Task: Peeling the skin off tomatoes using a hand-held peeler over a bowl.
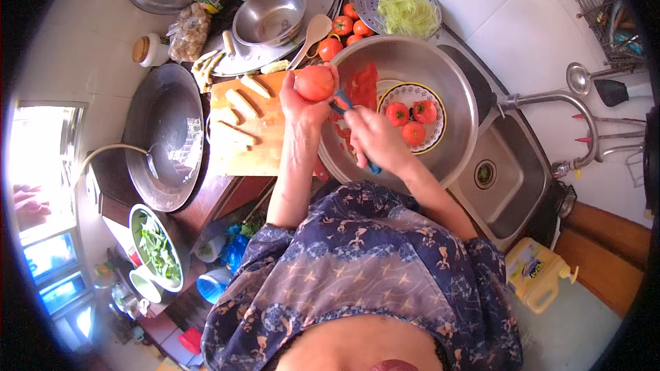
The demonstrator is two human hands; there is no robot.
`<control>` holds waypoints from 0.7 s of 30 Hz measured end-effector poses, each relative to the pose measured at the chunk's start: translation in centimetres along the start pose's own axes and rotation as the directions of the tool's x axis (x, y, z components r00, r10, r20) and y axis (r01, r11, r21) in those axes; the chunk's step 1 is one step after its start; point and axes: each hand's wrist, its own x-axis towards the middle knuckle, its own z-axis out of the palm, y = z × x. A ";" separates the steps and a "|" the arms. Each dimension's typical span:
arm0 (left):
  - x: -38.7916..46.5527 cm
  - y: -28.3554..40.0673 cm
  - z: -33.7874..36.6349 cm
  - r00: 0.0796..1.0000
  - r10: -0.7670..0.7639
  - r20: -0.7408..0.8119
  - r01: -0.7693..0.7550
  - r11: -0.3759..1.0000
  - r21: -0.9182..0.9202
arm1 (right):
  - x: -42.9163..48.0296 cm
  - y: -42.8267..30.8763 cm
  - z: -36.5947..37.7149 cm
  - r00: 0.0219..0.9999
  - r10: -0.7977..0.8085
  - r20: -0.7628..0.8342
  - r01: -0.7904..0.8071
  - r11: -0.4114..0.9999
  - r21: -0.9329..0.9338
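My left hand [301, 105] holds a large peeled-looking tomato [315, 84] above the right edge of an orange cutting board [268, 152]. In my right hand [375, 136] is a blue-handled peeler [343, 102], its head close beside the tomato. Under my hands stands a wide steel basin [459, 93] with red peelings [363, 86] inside. A patterned plate [437, 136] in the basin bears several tomatoes [413, 134]. Peeled pale root vegetables [241, 103] lie on the board.
A wok [165, 129] stands left of the board. Beyond it are a steel bowl [269, 15], loose tomatoes [330, 49] and a perforated tray with green shreds [410, 10]. At the right are a faucet [562, 95] and sink [510, 165]. Leafy greens fill a bowl [155, 247] lower left.
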 end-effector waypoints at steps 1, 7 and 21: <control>-0.5 -0.3 0.3 0.996 -0.020 -0.088 0.022 1.000 0.021 | 0.1 0.8 -1.2 0.977 0.114 0.177 -0.184 0.874 0.449; 0.1 0.3 -1.0 0.973 -0.052 -0.225 0.074 0.993 0.090 | -0.3 1.8 -0.6 0.951 0.295 0.088 -0.290 0.955 -0.064; -0.6 -1.6 -0.4 0.986 0.159 0.057 -0.166 0.846 0.507 | 0.4 1.4 -0.3 0.913 -0.225 -0.340 0.053 0.892 -0.449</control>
